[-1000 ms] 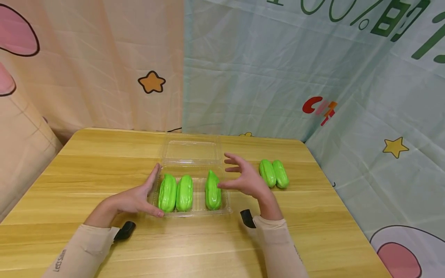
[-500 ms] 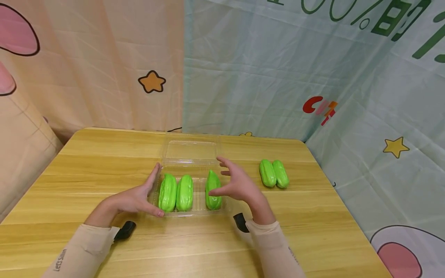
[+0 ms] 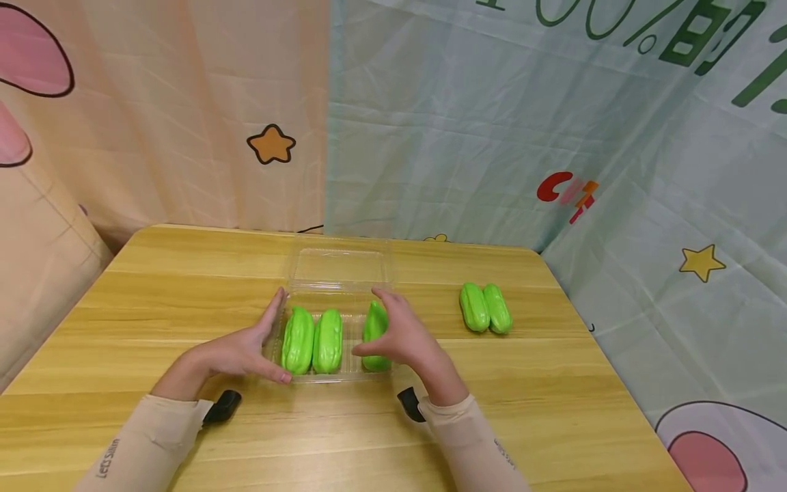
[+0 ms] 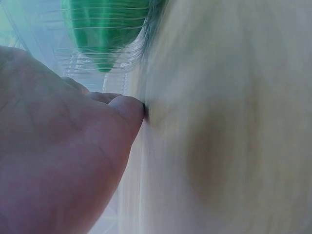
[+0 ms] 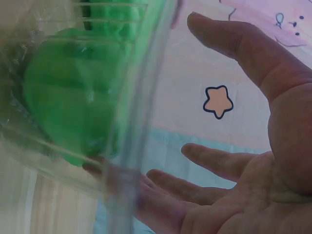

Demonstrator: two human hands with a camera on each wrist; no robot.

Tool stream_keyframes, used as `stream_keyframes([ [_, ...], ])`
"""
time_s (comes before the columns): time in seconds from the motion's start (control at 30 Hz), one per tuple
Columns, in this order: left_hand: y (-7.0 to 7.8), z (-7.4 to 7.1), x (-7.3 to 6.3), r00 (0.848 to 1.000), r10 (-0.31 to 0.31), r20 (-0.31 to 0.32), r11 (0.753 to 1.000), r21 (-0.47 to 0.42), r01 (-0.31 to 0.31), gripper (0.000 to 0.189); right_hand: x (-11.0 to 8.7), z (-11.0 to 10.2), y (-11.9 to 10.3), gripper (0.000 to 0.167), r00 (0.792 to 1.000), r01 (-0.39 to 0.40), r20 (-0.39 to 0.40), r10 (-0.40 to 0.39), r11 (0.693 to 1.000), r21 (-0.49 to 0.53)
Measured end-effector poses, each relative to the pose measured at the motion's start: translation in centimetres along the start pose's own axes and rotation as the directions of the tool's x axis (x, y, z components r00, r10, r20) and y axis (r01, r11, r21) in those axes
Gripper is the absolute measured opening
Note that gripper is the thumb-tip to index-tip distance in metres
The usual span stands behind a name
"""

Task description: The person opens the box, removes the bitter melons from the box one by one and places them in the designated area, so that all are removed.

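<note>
A clear plastic clamshell box (image 3: 352, 345) lies with its lid (image 3: 341, 268) folded back. Inside are three glossy green, ridged fruits shaped like bitter melons: two side by side (image 3: 298, 342) on the left and one (image 3: 374, 322) at the right end. My left hand (image 3: 242, 350) rests at the box's left end, thumb by the front corner and straight fingers along the side. Over the right end, my right hand (image 3: 402, 335) spreads its thumb and fingers, partly covering the right melon in the head view. The right wrist view shows this palm beside the box wall, holding nothing.
Two more green melons (image 3: 474, 307) lie together on the wooden table (image 3: 553, 410), right of the box. Printed curtains (image 3: 430, 137) hang behind the table and along its right side. A black wrist piece (image 3: 223, 408) sticks out from the left sleeve.
My right hand has moved left and slightly toward me, from beside the box's right end to over the right melon. The left hand, box and melons have stayed in place.
</note>
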State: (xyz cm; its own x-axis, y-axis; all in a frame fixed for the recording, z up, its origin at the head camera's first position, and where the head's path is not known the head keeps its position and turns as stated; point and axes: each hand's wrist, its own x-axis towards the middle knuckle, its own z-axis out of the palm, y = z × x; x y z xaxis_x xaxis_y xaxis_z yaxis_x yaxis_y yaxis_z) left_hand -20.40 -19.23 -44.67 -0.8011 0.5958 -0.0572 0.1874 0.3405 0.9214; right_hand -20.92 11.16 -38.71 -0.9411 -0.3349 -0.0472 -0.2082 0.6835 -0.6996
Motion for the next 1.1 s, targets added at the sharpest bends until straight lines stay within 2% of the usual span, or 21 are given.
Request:
stream_keyframes([
  [0.23,0.1,0.1,0.0,1.0,-0.002,-0.002,1.0,-0.003,0.002,0.148,0.4,0.7,0.2,0.101,0.999,0.01,0.051,-0.011,1.0,0.021],
  [0.5,0.2,0.1,0.0,1.0,-0.003,-0.005,1.0,0.001,0.003,0.148,0.8,2.0,0.7,0.096,0.999,0.021,0.024,-0.022,0.999,0.044],
  [0.7,0.2,0.1,0.0,1.0,0.003,-0.005,1.0,0.001,-0.003,0.148,0.9,2.8,1.0,0.093,1.0,-0.002,0.023,0.002,1.0,0.027],
  [1.1,-0.1,0.0,0.0,1.0,0.004,-0.006,1.0,0.005,-0.004,0.148,1.1,2.9,1.0,0.087,0.993,0.016,0.12,-0.012,0.999,-0.033],
])
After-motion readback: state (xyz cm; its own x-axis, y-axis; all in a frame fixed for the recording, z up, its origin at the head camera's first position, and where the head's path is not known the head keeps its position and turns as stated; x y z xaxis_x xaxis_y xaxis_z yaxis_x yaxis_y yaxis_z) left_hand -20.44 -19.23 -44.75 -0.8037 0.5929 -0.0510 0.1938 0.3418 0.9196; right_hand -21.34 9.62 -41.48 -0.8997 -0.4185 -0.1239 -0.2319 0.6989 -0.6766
